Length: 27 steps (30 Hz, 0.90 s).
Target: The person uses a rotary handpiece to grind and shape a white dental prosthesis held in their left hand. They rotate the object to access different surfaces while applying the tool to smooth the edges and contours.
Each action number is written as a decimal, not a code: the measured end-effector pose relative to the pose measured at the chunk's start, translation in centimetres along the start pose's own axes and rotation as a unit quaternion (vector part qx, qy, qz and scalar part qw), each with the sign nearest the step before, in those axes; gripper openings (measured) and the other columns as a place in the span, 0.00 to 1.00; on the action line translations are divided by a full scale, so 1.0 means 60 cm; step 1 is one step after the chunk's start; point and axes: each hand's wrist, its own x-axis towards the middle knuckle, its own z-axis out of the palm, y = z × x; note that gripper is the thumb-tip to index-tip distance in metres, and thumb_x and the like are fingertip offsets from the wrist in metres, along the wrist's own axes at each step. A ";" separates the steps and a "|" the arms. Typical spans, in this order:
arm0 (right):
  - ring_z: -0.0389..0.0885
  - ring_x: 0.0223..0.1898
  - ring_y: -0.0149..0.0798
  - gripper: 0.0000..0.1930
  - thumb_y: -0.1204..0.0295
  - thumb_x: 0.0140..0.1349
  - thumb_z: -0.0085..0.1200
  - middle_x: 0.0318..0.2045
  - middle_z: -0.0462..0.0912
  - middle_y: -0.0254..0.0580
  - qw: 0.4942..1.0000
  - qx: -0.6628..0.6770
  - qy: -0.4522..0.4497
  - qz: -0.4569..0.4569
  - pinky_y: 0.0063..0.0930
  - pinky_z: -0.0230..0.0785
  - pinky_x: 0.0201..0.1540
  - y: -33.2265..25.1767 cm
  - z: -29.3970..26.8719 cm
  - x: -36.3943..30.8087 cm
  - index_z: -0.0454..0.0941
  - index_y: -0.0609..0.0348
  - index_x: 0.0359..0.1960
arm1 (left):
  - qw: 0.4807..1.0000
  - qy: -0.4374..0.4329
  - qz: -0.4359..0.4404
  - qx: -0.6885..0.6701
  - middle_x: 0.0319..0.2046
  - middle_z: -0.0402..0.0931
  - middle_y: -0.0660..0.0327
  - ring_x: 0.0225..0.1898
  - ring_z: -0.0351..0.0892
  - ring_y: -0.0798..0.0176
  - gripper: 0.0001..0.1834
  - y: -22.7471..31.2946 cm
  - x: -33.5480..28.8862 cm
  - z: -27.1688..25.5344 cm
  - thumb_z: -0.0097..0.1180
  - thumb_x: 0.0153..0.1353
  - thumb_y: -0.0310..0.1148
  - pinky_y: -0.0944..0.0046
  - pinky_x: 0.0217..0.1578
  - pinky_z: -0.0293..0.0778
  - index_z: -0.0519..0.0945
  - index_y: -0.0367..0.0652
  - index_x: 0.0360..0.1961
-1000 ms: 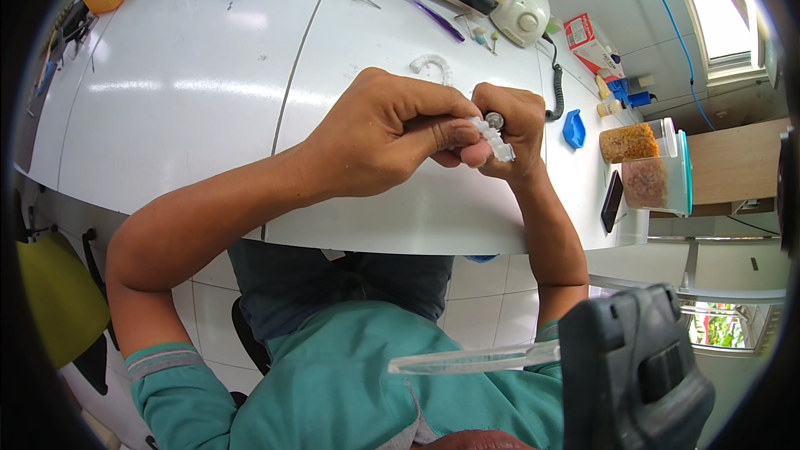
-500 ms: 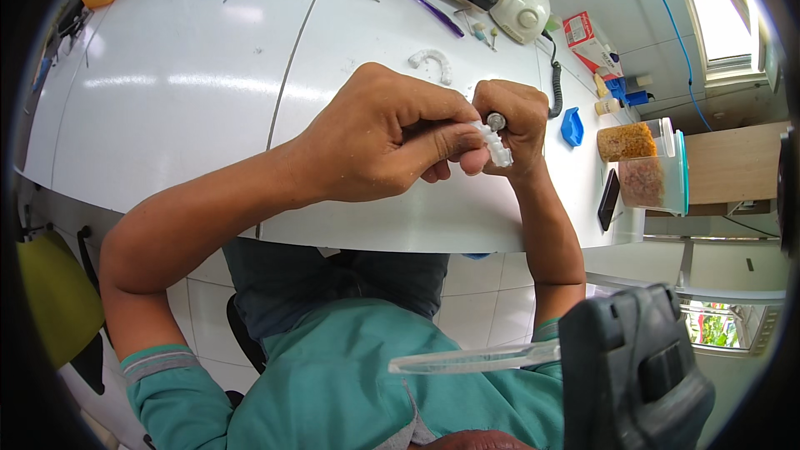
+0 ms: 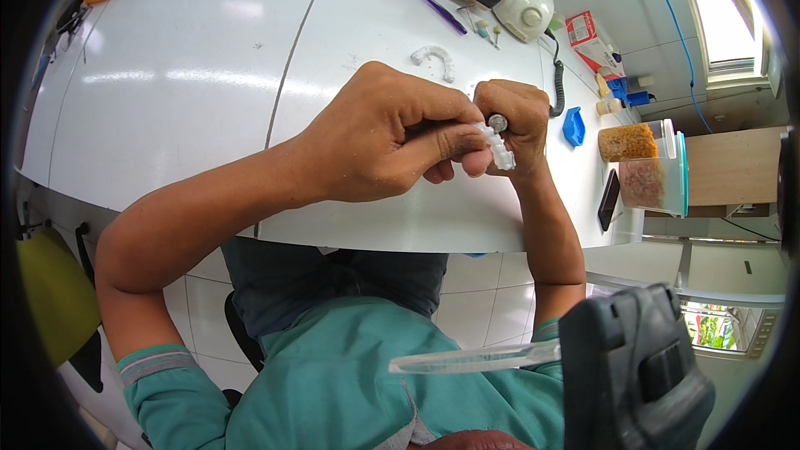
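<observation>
My left hand (image 3: 392, 137) pinches a white tooth-shaped dental arch piece (image 3: 502, 155) between thumb and fingers; part of it is hidden by the fingertips. Closed around a handpiece (image 3: 497, 122), my right hand (image 3: 518, 112) meets the left one above the table's front part. Only the handpiece's round metal end shows, right beside the white piece; whether they touch I cannot tell. Beyond my hands, another whitish dental arch (image 3: 434, 57) lies on the white table (image 3: 192, 129).
At the back stands a beige machine with a knob (image 3: 523, 10), with a black coiled cord (image 3: 557, 87) nearby. A purple-handled tool (image 3: 437, 12) and small burs (image 3: 483, 31) lie near it. To the right are a blue tray (image 3: 573, 127), plastic tubs (image 3: 642, 179) and a phone (image 3: 609, 200).
Both hands keep nearly the same place and grip. The white piece is tilted very slightly differently; the whole view has shifted a little.
</observation>
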 end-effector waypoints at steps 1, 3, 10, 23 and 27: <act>0.62 0.14 0.35 0.39 0.29 0.40 0.71 0.12 0.61 0.32 1.000 0.003 -0.002 -0.002 0.32 0.50 0.19 0.001 0.000 -0.001 0.65 0.50 0.17 | 1.000 0.003 0.001 -0.003 0.25 0.86 0.61 0.26 0.85 0.73 0.10 -0.002 0.000 0.001 0.59 0.73 0.29 0.73 0.27 0.82 0.86 0.32 0.40; 0.62 0.14 0.35 0.39 0.29 0.41 0.71 0.12 0.61 0.32 1.000 0.006 -0.004 -0.002 0.32 0.50 0.19 0.002 0.000 -0.001 0.65 0.50 0.17 | 1.000 0.008 0.002 -0.006 0.25 0.86 0.61 0.26 0.85 0.73 0.10 -0.003 -0.001 0.002 0.59 0.73 0.29 0.73 0.28 0.82 0.86 0.32 0.40; 0.63 0.14 0.36 0.37 0.31 0.43 0.72 0.12 0.60 0.32 1.000 -0.005 -0.005 0.004 0.32 0.50 0.19 -0.002 -0.001 -0.001 0.66 0.50 0.17 | 1.000 0.011 0.003 -0.011 0.27 0.86 0.58 0.27 0.86 0.71 0.09 -0.003 0.000 0.002 0.59 0.72 0.27 0.72 0.29 0.83 0.86 0.31 0.41; 0.63 0.14 0.36 0.37 0.31 0.43 0.72 0.12 0.59 0.32 1.000 -0.013 -0.006 0.006 0.32 0.50 0.18 0.000 0.000 -0.002 0.66 0.50 0.17 | 1.000 0.015 0.012 -0.015 0.28 0.87 0.56 0.28 0.87 0.70 0.08 -0.007 -0.001 0.002 0.60 0.71 0.27 0.71 0.30 0.84 0.86 0.31 0.43; 0.63 0.14 0.36 0.37 0.31 0.42 0.72 0.12 0.59 0.32 1.000 -0.006 -0.004 0.001 0.32 0.50 0.18 0.000 0.000 -0.001 0.66 0.50 0.17 | 1.000 0.012 0.013 -0.011 0.28 0.87 0.56 0.28 0.87 0.70 0.08 -0.007 -0.001 0.002 0.60 0.71 0.26 0.71 0.30 0.84 0.86 0.31 0.43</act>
